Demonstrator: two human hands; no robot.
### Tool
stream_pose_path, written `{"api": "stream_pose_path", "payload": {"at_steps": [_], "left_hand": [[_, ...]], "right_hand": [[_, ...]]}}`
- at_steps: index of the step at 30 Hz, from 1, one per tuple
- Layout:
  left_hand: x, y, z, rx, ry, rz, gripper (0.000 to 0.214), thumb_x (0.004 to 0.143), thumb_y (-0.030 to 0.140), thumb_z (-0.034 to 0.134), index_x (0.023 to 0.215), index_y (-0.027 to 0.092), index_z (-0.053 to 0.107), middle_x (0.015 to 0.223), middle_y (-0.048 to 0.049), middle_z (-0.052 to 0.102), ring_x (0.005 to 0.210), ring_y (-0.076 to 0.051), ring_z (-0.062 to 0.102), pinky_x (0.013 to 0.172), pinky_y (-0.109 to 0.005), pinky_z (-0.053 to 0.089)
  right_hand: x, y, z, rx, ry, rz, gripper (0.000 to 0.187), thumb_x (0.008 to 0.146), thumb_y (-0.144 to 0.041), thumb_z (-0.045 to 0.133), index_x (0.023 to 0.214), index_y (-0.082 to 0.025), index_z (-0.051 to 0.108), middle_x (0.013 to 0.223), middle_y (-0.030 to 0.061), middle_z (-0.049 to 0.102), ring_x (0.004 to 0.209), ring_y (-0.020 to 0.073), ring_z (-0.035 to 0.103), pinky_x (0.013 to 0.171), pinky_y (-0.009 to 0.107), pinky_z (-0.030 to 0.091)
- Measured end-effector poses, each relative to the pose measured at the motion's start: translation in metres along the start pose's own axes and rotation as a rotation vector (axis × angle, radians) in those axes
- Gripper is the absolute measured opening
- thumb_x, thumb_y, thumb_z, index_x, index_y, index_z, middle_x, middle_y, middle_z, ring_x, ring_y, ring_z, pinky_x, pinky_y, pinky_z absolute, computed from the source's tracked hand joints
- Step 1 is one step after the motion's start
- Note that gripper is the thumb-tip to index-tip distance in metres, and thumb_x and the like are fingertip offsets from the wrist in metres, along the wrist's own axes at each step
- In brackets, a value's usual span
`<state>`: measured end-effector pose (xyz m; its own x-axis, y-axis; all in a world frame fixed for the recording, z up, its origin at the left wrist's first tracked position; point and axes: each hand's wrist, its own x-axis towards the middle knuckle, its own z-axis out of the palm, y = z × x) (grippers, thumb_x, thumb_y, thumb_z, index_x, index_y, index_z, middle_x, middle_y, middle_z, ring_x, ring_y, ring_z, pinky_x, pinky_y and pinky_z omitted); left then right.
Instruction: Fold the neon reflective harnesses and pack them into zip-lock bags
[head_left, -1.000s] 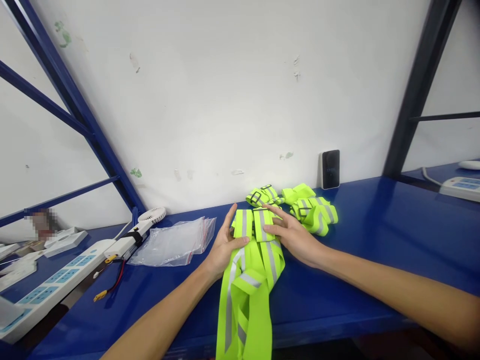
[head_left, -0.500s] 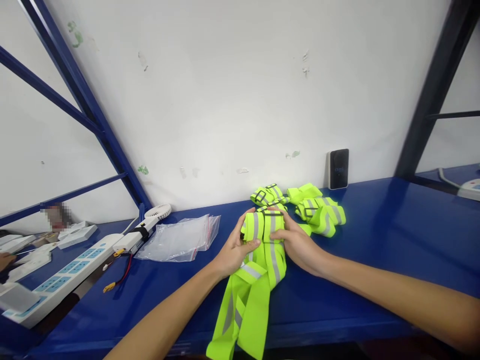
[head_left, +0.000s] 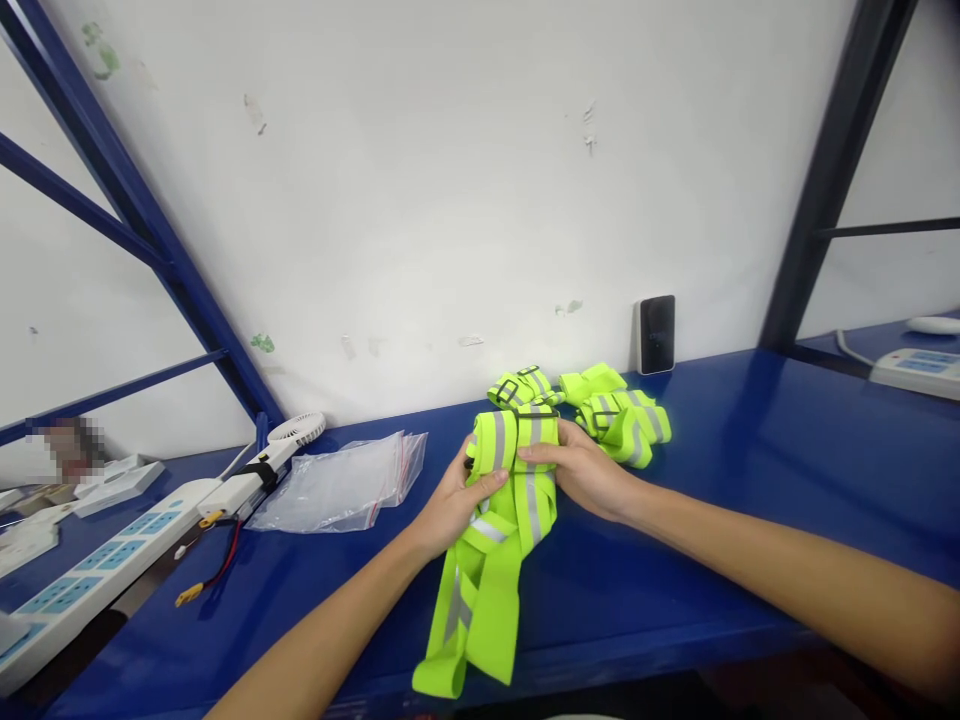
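Observation:
Both my hands grip a folded bundle of neon-yellow reflective straps [head_left: 531,500] with grey stripes and black buckles. My left hand [head_left: 454,500] is closed on its left side, the thumb lying across the front. On the other side my right hand [head_left: 589,465] pinches the upper fold, thumb in front and fingers partly hidden behind. Loose strap ends hang down toward the table's front edge. Just beyond the bundle lie more folded yellow straps, one group with black buckles [head_left: 521,387] and another to the right [head_left: 626,420].
Clear zip bags [head_left: 337,485] lie on the blue table [head_left: 750,480] at left. Beside them are a white handheld fan [head_left: 296,432], a yellow-ended cable [head_left: 191,593] and a long power strip [head_left: 112,560]. A black-and-white box [head_left: 656,335] stands against the wall.
The view has shifted slightly, so the whole scene sits further left. Both hands keep their hold on the strap bundle, with the right thumb a little higher on it.

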<state>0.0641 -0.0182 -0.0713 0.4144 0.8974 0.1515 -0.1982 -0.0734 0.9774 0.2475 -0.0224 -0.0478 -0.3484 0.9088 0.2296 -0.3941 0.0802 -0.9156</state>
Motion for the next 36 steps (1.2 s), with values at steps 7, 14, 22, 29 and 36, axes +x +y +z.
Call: {"api": "stream_pose_path", "payload": {"at_steps": [7,14,22,29,36], "left_hand": [[0.004,0.003,-0.003,-0.222,0.028,-0.024,0.045,0.087,0.040,0.060,0.127,0.021,0.056,0.114,-0.0076,0.067,0.106,-0.027,0.062,0.093,-0.039,0.045],[0.010,0.008,-0.019,-0.110,0.071,-0.079,0.021,0.076,0.028,0.064,0.093,0.016,0.062,0.088,-0.0029,0.065,0.080,-0.017,0.061,0.076,-0.028,0.045],[0.007,0.005,-0.021,0.467,-0.002,0.096,0.029,0.078,0.038,0.071,0.083,0.019,0.050,0.081,0.0006,0.057,0.076,-0.014,0.054,0.068,-0.025,0.041],[0.000,0.007,-0.024,0.829,0.114,0.427,0.026,0.079,0.039,0.066,0.073,0.017,0.054,0.070,0.0002,0.053,0.065,-0.013,0.048,0.061,-0.026,0.038],[0.005,0.006,-0.022,0.914,0.066,0.215,0.030,0.082,0.045,0.063,0.074,0.018,0.053,0.069,0.0023,0.053,0.065,-0.013,0.048,0.058,-0.024,0.033]], "right_hand": [[0.000,-0.002,0.000,0.033,0.168,-0.026,0.029,0.071,-0.028,0.077,0.098,-0.022,0.066,0.105,0.0052,0.075,0.100,0.0284,0.069,0.090,0.043,0.053],[0.001,-0.004,-0.009,-0.006,0.249,-0.085,0.032,0.073,-0.028,0.077,0.102,-0.024,0.063,0.107,0.0046,0.074,0.102,0.0291,0.069,0.092,0.046,0.053],[0.006,0.001,-0.020,-0.134,0.332,-0.235,0.036,0.076,-0.035,0.075,0.109,-0.025,0.063,0.116,0.0046,0.071,0.110,0.0294,0.065,0.093,0.045,0.053],[0.005,-0.002,-0.019,-0.105,0.364,-0.236,0.032,0.074,-0.033,0.076,0.102,-0.025,0.064,0.107,0.0040,0.073,0.103,0.0301,0.068,0.089,0.046,0.056],[0.004,-0.004,-0.019,-0.131,0.375,-0.263,0.032,0.075,-0.033,0.076,0.103,-0.024,0.064,0.112,0.0052,0.072,0.103,0.0301,0.068,0.089,0.045,0.056]]}}
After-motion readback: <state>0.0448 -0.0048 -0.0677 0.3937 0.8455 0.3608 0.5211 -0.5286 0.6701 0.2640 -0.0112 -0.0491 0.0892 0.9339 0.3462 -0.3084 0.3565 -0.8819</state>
